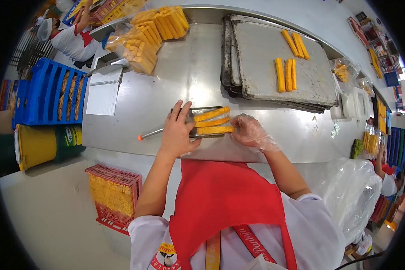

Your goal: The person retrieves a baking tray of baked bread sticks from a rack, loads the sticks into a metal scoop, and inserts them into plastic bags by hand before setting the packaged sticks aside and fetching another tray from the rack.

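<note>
Three yellow sticks (213,122) lie side by side in a clear bag over a dark flat scoop (205,109) on the steel table. My left hand (177,128), bare, rests on the left end of the bag and scoop with its fingers apart. At the right end of the sticks, my right hand (252,132) wears a clear plastic glove, and its fingers are closed at the bag's edge. A metal rod with an orange tip (150,134) sticks out left of my left hand.
Stacked baking trays (261,85) hold several yellow sticks (285,75). Bagged sticks (141,42) are piled at the upper left, near a notebook (104,92). Blue crates (42,92) stand left of the table (175,63). People are at the upper left (74,45) and right edge (388,182).
</note>
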Motion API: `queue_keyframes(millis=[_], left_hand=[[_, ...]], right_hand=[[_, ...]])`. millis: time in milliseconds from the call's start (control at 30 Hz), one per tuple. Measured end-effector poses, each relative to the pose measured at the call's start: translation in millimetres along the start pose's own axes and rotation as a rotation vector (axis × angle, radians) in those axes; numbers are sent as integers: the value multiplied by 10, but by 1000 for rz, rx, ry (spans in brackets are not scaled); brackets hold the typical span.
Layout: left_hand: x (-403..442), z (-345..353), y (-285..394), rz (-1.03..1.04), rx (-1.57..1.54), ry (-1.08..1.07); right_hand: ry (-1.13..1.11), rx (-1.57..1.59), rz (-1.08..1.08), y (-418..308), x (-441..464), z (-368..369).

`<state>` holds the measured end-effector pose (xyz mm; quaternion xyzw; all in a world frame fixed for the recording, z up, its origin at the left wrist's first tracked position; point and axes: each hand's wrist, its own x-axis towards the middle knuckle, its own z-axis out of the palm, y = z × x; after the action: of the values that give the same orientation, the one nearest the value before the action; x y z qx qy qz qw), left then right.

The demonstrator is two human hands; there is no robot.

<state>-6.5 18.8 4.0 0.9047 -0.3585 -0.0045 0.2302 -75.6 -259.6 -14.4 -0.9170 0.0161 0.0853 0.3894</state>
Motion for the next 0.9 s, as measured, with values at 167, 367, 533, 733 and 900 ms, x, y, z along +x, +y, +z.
queue_keyframes(millis=[167, 367, 533, 733, 900], left_hand=[[6, 48, -33, 46, -17, 50], [-20, 25, -11, 34, 39, 13], [-23, 43, -5, 51, 52, 46], [-28, 27, 5, 45, 53, 59], [-31, 35, -32, 61, 52, 65]], right_hand=[[95, -83, -66, 82, 179, 207], [203, -238, -57, -25, 152, -19], [797, -463, 253, -30, 172, -867], [631, -530, 412, 4, 372, -1058], [514, 158, 140, -131, 2, -931]])
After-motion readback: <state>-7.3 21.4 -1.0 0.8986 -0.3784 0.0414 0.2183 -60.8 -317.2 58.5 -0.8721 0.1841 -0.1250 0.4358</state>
